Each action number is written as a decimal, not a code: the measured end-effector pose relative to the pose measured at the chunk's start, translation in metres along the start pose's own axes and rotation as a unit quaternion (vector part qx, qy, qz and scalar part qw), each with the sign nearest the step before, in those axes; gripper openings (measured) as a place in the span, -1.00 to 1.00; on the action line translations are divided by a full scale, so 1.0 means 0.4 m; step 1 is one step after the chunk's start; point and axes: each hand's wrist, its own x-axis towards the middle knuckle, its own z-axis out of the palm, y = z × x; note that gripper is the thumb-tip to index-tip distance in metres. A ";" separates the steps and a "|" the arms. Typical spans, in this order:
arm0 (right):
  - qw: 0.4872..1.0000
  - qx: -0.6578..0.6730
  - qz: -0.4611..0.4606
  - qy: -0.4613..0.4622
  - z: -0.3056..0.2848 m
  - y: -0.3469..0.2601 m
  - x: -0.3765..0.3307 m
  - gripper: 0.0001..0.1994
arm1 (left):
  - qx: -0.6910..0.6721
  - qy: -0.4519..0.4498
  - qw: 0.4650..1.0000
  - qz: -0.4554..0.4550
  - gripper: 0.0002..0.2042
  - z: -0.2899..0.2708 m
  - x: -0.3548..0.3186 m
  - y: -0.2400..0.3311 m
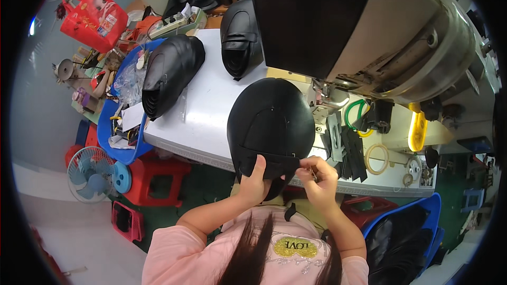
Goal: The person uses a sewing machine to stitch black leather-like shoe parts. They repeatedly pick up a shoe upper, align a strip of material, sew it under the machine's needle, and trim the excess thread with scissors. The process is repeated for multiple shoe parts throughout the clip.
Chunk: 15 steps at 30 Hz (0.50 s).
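Note:
A black leather shoe upper point(272, 113) with a strap across it lies tilted over the table's front edge, toward my body. My left hand point(254, 183) grips its near left edge, thumb on top and the other fingers hidden beneath. My right hand point(320, 180) is closed at the near right edge of the strap, finger and thumb pinched together. A small dark metallic thing shows in its curled fingers, too small to name. Two stacks of nested black uppers, a left stack point(171, 74) and a far stack point(238, 37), stand on the white table point(203, 121).
A sewing machine point(422, 47) looms at the upper right. Beside it lie dark strips point(353, 153), a tape roll point(376, 158) and a yellow lamp point(417, 131). A blue basket point(113, 142) adjoins the table's left; a blue crate point(435, 211) of black pieces stands at the right.

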 end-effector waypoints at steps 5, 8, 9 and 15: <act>0.994 0.084 0.061 0.043 0.022 0.025 -0.005 -0.86 | 0.008 -0.025 1.000 -0.002 -0.59 0.004 0.002 -0.017; 0.992 0.096 0.064 0.049 0.025 0.019 0.003 -0.83 | -0.018 -0.022 1.000 0.003 -0.62 0.012 -0.005 -0.023; 0.992 0.100 0.059 0.055 0.027 0.024 0.003 -0.83 | -0.016 -0.038 0.999 0.009 -0.66 0.007 -0.006 -0.028; 0.990 0.116 0.055 0.063 0.027 0.027 0.004 -0.81 | 0.016 -0.010 1.000 -0.023 -0.74 0.007 -0.013 -0.036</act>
